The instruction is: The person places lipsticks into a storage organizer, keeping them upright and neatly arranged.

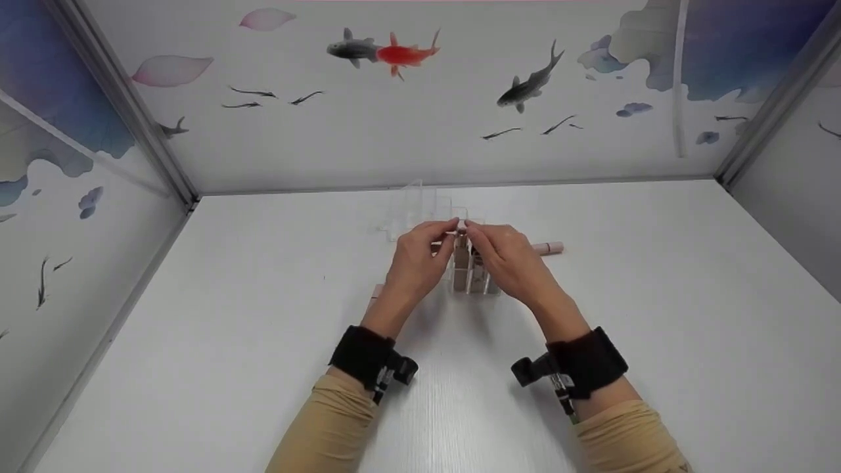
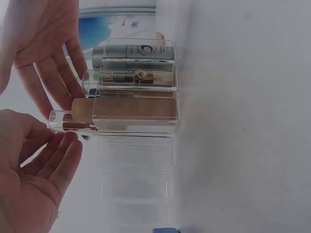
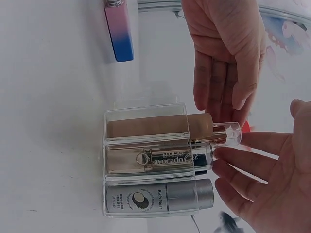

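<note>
A clear acrylic organizer [image 1: 462, 279] stands upright, holding lip cosmetics in its front row. One copper-necked tube with a clear cap [image 3: 234, 133] rises from behind a tan tube [image 3: 160, 127] at the row's end. My left hand [image 1: 417, 256] pinches near this cap, its thumb and fingertips drawn together in the left wrist view. From the other side my right hand [image 1: 512, 256] touches the cap's top with a fingertip, its other fingers extended and thumb apart. Beside the tan tube stand a gold tube [image 3: 170, 159] and a silver-grey lip gloss [image 3: 153, 195].
Behind the row, more clear stepped compartments [image 1: 414, 210] extend left. A pink tube [image 1: 548, 248] lies right of the organizer. Partly hidden by the left wrist, another pink item [image 1: 376, 293] shows a blue end in the right wrist view. Printed panels [image 1: 460, 131] enclose the white table.
</note>
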Tool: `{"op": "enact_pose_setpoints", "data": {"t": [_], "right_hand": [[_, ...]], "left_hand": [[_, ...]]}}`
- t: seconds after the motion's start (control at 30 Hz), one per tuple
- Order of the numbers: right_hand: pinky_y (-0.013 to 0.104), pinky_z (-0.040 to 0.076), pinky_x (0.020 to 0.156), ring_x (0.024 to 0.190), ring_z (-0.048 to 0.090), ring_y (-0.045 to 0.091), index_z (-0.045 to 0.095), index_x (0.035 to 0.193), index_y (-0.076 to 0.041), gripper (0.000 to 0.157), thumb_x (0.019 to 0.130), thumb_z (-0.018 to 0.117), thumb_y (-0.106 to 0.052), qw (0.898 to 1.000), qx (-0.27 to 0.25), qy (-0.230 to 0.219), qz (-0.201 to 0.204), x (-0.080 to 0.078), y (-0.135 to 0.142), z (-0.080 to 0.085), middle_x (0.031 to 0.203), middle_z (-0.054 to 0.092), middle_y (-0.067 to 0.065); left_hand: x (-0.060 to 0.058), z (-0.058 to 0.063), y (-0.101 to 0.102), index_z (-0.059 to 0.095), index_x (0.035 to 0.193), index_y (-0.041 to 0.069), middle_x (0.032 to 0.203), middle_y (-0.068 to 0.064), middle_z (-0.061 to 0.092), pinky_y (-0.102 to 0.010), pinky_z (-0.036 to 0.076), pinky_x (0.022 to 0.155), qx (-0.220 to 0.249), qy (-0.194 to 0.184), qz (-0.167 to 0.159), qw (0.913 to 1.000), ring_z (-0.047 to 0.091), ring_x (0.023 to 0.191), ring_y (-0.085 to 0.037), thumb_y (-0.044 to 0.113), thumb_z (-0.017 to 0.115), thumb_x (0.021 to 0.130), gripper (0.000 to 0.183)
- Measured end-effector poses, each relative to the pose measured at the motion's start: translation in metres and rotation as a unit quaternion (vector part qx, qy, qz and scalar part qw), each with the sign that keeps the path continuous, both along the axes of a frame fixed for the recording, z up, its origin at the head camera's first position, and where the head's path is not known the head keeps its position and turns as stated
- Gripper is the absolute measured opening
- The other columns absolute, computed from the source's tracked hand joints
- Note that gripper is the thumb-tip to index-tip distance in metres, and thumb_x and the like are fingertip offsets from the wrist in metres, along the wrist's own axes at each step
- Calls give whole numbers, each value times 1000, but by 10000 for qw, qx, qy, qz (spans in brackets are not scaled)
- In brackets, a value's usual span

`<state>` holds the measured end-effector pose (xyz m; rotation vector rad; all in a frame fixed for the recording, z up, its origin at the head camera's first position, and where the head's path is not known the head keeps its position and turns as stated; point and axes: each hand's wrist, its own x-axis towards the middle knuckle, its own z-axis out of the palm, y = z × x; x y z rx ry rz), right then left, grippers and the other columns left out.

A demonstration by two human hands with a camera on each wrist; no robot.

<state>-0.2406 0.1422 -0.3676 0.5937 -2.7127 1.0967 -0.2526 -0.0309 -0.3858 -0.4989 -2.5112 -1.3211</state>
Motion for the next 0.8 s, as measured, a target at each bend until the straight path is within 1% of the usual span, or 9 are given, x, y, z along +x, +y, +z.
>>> {"op": "enact_pose_setpoints", "data": {"t": [0.13, 0.27, 0.37, 0.47, 0.53, 0.57, 0.63, 0.7, 0.8], "right_hand": [[55, 41, 110, 129, 55, 35, 66, 131, -9, 47, 109, 37, -37, 10000, 8, -64, -8, -1, 0, 0, 124, 70, 15], [55, 41, 110, 131, 53, 35, 70, 123, -6, 49, 109, 36, -39, 9999, 9, -135, -70, -2, 0, 0, 116, 72, 16], [53, 41, 110, 127, 55, 34, 74, 106, -3, 50, 109, 37, -36, 10000, 16, -41, -7, -4, -1, -2, 95, 72, 15], [51, 40, 110, 118, 59, 33, 69, 87, 0, 49, 109, 38, -31, 9997, 73, 195, 160, -6, -1, -4, 75, 62, 10], [49, 38, 112, 117, 60, 33, 66, 81, 0, 48, 109, 39, -29, 9990, 167, 332, 257, -6, -2, -5, 76, 64, 9], [50, 37, 113, 117, 61, 33, 66, 82, -1, 47, 109, 39, -28, 9986, 217, 381, 292, -6, -2, -6, 80, 68, 9], [52, 37, 114, 121, 60, 35, 72, 93, -1, 44, 109, 40, -27, 9982, 341, 411, 289, -6, -3, -7, 99, 75, 12], [54, 36, 114, 128, 56, 38, 74, 107, -3, 41, 108, 41, -28, 9981, 430, 364, 235, -5, -2, -8, 118, 73, 14], [58, 37, 113, 131, 53, 41, 70, 123, -5, 39, 108, 42, -29, 9980, 532, 294, 165, -4, -2, -9, 128, 69, 14]], "left_hand": [[1, 1, -1, 64, 133, 10, 127, -6, 70, -27, 57, 92, -101, -89, 36, 9999, 69, 110, -17, 14, 56, 102, 32], [2, 2, -2, 67, 130, 10, 122, -6, 73, -30, 58, 90, -149, -103, 62, 9998, 71, 104, -17, 14, 56, 101, 31], [1, 2, -3, 68, 128, 10, 118, -6, 75, -32, 58, 90, -209, -132, 45, 9997, 72, 103, -18, 13, 55, 101, 31], [0, 2, -3, 68, 128, 9, 119, -7, 74, -32, 58, 90, -312, -177, 12, 9994, 71, 104, -19, 13, 54, 101, 31], [0, 1, -4, 68, 128, 9, 122, -8, 73, -32, 58, 91, -381, -199, -6, 9991, 71, 107, -19, 12, 53, 101, 31], [0, 1, -4, 68, 128, 9, 122, -8, 73, -32, 58, 91, -407, -212, -5, 9989, 71, 108, -19, 11, 53, 101, 31], [0, 0, -4, 69, 127, 8, 123, -8, 73, -32, 58, 91, -451, -215, 10, 9988, 70, 108, -19, 10, 52, 101, 31], [0, 0, -5, 69, 126, 8, 122, -8, 73, -33, 58, 90, -513, -220, 23, 9984, 70, 105, -19, 9, 52, 100, 31], [0, 0, -4, 70, 126, 8, 121, -8, 73, -34, 57, 89, -647, -215, 53, 9977, 69, 103, -19, 9, 52, 100, 31]]}}
